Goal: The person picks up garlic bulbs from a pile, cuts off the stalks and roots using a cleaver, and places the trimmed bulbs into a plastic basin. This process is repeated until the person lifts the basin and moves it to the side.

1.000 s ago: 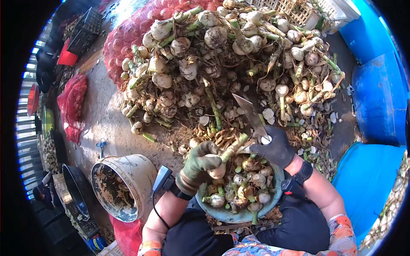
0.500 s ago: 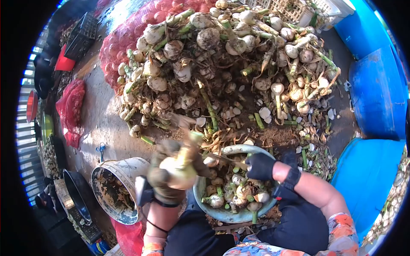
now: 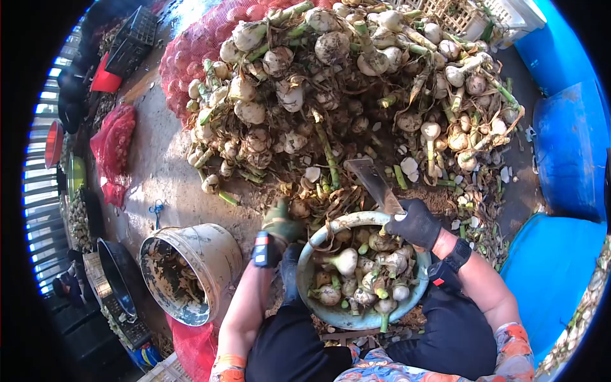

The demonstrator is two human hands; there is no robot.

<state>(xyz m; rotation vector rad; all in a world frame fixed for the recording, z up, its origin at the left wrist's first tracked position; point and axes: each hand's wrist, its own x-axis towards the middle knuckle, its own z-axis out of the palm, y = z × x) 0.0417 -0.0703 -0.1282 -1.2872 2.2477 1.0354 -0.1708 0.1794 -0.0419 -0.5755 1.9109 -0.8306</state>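
While your right hand (image 3: 415,223) in the black glove is clenched on the handle of the knife (image 3: 376,183), the blade points away from you over the onion pile (image 3: 344,83). Your left hand (image 3: 282,222), green-gloved, closes on an onion (image 3: 299,209) just beyond the rim of the basin (image 3: 310,245), which sits between both hands, full of onions.

Green glove on left hand (image 3: 280,224), black glove on right hand (image 3: 417,223); black wristbands, floral orange sleeves, black trousers.
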